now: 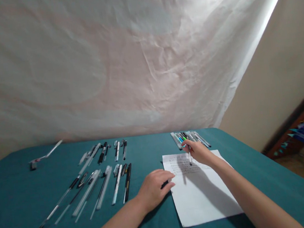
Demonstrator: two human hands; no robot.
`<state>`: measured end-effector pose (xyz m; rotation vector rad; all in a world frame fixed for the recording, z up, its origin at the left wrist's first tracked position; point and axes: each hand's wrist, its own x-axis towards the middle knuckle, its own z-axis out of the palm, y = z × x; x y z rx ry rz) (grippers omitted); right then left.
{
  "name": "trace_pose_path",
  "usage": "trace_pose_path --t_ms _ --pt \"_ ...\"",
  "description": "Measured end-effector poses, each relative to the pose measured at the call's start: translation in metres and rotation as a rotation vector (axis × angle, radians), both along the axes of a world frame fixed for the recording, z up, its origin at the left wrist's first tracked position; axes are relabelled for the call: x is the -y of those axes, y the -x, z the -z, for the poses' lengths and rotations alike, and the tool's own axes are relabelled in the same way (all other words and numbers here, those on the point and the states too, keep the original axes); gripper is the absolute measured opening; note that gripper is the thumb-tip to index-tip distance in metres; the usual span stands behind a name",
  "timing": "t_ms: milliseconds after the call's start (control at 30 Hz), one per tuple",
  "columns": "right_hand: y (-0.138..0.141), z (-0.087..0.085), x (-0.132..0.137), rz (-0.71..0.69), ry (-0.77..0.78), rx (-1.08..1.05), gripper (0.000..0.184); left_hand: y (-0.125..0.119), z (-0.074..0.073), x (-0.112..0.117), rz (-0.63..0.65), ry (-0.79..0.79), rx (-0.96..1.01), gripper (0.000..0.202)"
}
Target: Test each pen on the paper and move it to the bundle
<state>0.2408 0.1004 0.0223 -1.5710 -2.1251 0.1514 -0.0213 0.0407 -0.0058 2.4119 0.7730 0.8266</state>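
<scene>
A pen (190,156) hangs nearly upright, pinched between the fingers of my right hand (197,152), over the upper part of a white sheet of paper (204,195). Rows of small dark handwriting fill the sheet's top; lower down it is blank. At the paper's left edge rests my left hand (156,186), holding nothing, its thumb and fingers apart and the fingertips on the sheet. Just beyond my right hand lies a row of several pens (199,138), some with blue and green parts.
Left of my hands lie taken-apart pens: clear barrels (87,193), refills, caps, a white pen (117,184) and a black pen (127,183). A thin white item with a dark end (33,165) lies far left. A hanging sheet (126,76) borders the teal-covered table (144,147) behind.
</scene>
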Motion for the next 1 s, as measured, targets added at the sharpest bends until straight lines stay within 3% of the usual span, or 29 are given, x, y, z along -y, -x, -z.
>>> trace_pose_path --t_ms 233,600,700,800,900,1000 --pt "-0.024 0.022 0.007 -0.023 0.071 -0.025 0.037 -0.002 0.000 0.000 0.024 -0.082 -0.140 0.024" --pt "-0.011 0.028 0.000 0.004 -0.014 -0.103 0.035 -0.001 0.000 0.001 0.044 -0.108 -0.154 0.024" --pt "-0.013 0.020 0.014 0.042 -0.059 -0.218 0.044 -0.001 0.000 0.001 0.059 -0.110 -0.143 0.024" --pt "-0.014 0.016 0.036 0.037 0.046 -0.487 0.046 -0.001 -0.002 0.001 0.096 -0.119 -0.139 0.022" --pt "-0.014 0.021 0.057 0.064 0.212 -0.666 0.047 0.000 -0.005 0.002 0.126 -0.121 -0.148 0.022" --pt "-0.016 0.031 0.069 0.133 0.256 -0.682 0.044 -0.001 -0.006 0.002 0.140 -0.121 -0.160 0.021"
